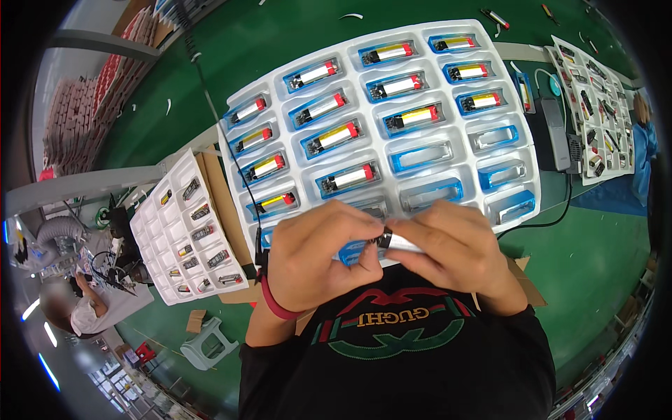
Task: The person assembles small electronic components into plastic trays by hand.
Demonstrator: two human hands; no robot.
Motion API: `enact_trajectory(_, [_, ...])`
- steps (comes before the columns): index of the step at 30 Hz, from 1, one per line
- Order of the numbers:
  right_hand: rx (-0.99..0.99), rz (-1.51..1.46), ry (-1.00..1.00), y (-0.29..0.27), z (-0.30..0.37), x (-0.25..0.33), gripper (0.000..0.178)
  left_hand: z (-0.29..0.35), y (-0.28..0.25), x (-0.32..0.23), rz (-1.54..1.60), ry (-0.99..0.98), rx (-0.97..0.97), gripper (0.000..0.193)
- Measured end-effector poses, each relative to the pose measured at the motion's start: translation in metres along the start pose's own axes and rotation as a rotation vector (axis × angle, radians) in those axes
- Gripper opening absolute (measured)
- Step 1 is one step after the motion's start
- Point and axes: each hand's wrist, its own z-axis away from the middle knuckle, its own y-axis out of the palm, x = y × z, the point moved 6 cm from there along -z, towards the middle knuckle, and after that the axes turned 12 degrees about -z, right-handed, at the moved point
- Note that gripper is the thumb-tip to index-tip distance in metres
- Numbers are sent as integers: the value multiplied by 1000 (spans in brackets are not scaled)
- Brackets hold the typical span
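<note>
2 hands meet: the right hand is clamped on a silver cell, the left hand pinching its black end. a blue shell shows under the left fingers, held or resting i cannot tell. beyond the grip lies the white tray; twisting might strain the black end, and a slipping fingertip might drop the cell
</note>
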Motion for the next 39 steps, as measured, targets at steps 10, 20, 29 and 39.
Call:
enact_trajectory(10, [-358,-102,357,-63,62,-24,34,-27,17,20,-340,-8,98,27])
enact_trajectory(20, [-817,-670,504,-69,88,-41,28,-70,77,-11,-634,291,258,44])
enact_trajectory(29, [-644,-793,132,-76,60,-10,33,-38,31,-12,1078,-228,6,48])
enact_trajectory(39, [-436,-780,88,-54,26,-12,34,-6,50,2,1433,-515,137,44])
